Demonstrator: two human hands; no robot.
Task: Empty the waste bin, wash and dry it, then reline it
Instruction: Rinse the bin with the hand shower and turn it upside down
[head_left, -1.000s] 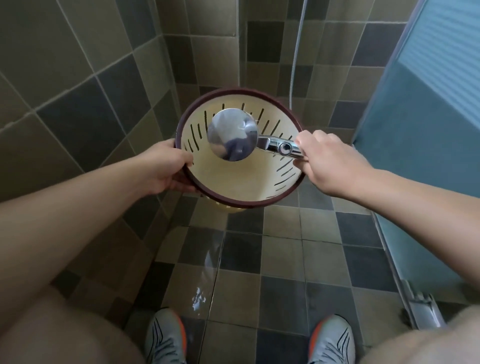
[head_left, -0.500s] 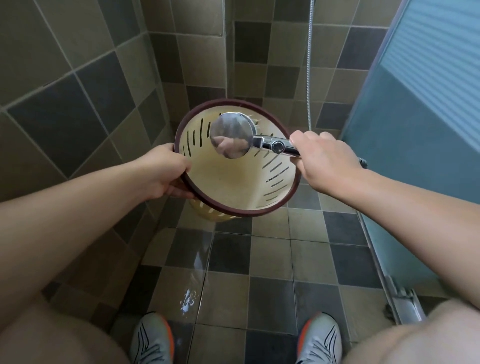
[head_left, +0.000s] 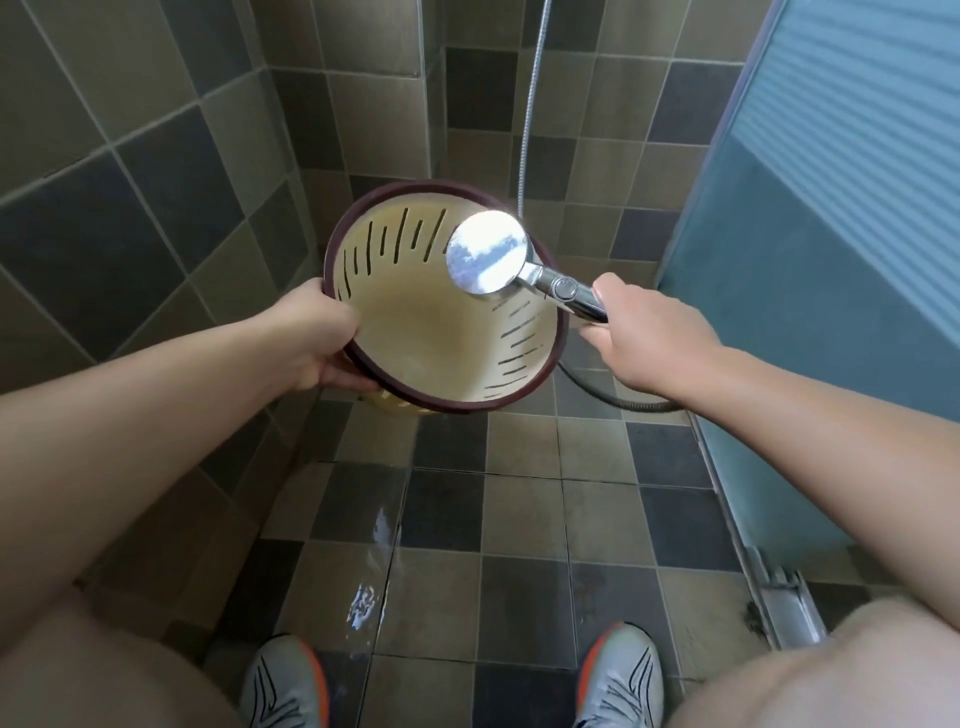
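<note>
Bin (head_left: 441, 332), centre frame, tilted mouth-up above the floor; left hand (head_left: 317, 338) grip curled over its dark rim. Right hand (head_left: 644, 338) grip wraps the shower head (head_left: 488, 254) handle. Thin slotted plastic: likely light, flexible, slippery wet, so hold the stiffer rim.

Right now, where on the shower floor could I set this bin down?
Bare tiled floor lies below the bin, between the shoes and the blue door. The left wall crowds that side, a wet streak runs down the middle, and the hose loops by the right hand.
</note>
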